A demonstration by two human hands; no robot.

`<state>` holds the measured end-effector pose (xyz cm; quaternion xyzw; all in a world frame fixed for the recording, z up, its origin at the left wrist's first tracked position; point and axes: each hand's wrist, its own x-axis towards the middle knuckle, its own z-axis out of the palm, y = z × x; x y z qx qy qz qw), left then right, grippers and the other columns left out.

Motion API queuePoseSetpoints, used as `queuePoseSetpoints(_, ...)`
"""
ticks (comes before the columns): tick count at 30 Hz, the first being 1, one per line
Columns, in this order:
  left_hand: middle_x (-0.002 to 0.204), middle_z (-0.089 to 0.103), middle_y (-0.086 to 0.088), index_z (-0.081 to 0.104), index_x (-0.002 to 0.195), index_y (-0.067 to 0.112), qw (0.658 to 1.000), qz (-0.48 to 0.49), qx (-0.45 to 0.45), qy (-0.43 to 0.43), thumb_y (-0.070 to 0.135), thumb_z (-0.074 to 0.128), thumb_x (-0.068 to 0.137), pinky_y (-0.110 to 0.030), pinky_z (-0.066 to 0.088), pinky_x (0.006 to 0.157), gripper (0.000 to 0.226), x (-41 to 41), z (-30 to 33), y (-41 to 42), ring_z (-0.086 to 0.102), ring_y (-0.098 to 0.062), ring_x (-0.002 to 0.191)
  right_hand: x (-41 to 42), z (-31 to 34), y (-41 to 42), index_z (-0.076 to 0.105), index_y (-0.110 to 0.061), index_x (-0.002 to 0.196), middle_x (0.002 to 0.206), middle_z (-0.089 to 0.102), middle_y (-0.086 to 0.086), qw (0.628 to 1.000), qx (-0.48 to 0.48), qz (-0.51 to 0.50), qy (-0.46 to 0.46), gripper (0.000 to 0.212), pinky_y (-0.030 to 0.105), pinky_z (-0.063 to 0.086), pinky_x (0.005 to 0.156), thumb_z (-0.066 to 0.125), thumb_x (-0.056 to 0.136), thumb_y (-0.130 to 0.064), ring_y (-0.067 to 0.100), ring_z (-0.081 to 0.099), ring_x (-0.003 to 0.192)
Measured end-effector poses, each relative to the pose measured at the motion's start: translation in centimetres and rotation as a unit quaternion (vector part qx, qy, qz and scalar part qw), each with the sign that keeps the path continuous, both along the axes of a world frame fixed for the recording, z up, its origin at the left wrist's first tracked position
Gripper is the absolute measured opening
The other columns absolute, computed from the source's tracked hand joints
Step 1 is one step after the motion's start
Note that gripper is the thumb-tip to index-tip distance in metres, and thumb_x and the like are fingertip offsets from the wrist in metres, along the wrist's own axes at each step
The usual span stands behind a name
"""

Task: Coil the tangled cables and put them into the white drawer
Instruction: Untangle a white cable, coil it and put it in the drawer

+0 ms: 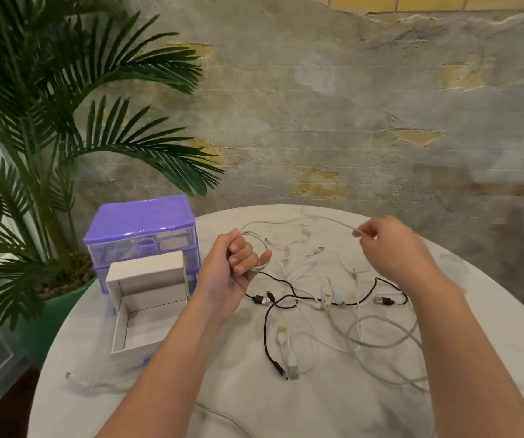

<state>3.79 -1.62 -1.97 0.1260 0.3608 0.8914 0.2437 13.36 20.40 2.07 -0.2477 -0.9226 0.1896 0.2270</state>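
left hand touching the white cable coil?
Touching. The head view shows the left hand curled round the white cable coil, its loops passing between thumb and fingers; the right hand pinches the same cable's free end.

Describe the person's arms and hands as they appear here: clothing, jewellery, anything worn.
Both forearms are bare from the bottom edge of the picture to the wrists; no sleeve shows. The left hand and the right hand wear no gloves, and no watch, bracelet or ring can be seen. The fingers carry nothing visible on them, though the right hand is slightly blurred.
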Motion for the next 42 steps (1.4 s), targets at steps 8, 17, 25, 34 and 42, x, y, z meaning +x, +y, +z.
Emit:
queuePoseSetpoints(8, 0.047, 0.020, 0.006, 0.033, 0.058, 0.020, 0.997, -0.070, -0.011, 0.011, 0.023, 0.045, 0.096, -0.031, 0.054, 0.086, 0.040, 1.1, 0.4, 0.3, 0.019, -0.007, 0.037, -1.5, -0.5, -3.7, 0.047, -0.039, 0.137, 0.121, 0.059, -0.013, 0.983, 0.073, 0.159, 0.056, 0.039, 0.035, 0.022, 0.108, 0.048, 0.098, -0.040, 0.013, 0.047, 0.121)
queuePoseSetpoints(17, 0.048, 0.028, 0.006, 0.043, 0.065, 0.017, 0.976, -0.115, 0.174, -0.068, 0.022, 0.040, 0.101, -0.033, 0.053, 0.094, 0.036, 0.2, 0.3, -0.7, 0.031, -0.008, 0.040, -2.3, -1.5, -5.4, 0.064, -0.027, 0.082, 0.073, 0.060, -0.010, 0.993, 0.083, 0.078, -0.018, 0.053, 0.028, 0.034, 0.055, 0.034, 0.091, -0.070, 0.015, 0.056, 0.072)
queuePoseSetpoints(25, 0.094, 0.072, -0.007, 0.053, 0.086, 0.010, 0.983, 0.018, 0.176, -0.051, 0.019, 0.036, 0.104, -0.045, 0.046, 0.101, 0.027, -0.2, 1.0, -0.9, 0.071, -0.019, 0.087, -3.0, -2.8, -7.8, 0.066, -0.024, 0.108, 0.095, 0.064, -0.003, 0.971, 0.051, 0.193, -0.133, 0.034, 0.030, 0.039, 0.067, 0.034, 0.101, -0.030, 0.021, 0.060, 0.089)
queuePoseSetpoints(34, 0.115, 0.070, -0.007, 0.055, 0.121, 0.007, 0.993, 0.074, 0.051, 0.075, 0.024, 0.033, 0.105, -0.030, 0.047, 0.098, 0.032, 0.1, 1.0, -0.5, 0.065, -0.021, 0.111, -2.5, -2.5, -8.3, 0.067, -0.043, 0.113, 0.100, 0.070, -0.011, 0.963, 0.042, 0.221, -0.146, 0.029, 0.027, 0.042, 0.066, 0.046, 0.096, -0.053, 0.012, 0.060, 0.086)
queuePoseSetpoints(42, 0.109, 0.073, -0.004, 0.059, 0.123, 0.014, 0.952, 0.118, -0.158, 0.233, 0.030, 0.038, 0.103, -0.019, 0.050, 0.086, 0.033, 0.0, -0.2, 0.3, 0.068, -0.014, 0.104, -1.4, -0.6, -9.2, 0.072, -0.034, 0.100, 0.067, 0.057, -0.013, 0.963, 0.102, 0.238, -0.071, 0.019, 0.028, 0.043, 0.068, 0.057, 0.089, -0.041, 0.010, 0.052, 0.075)
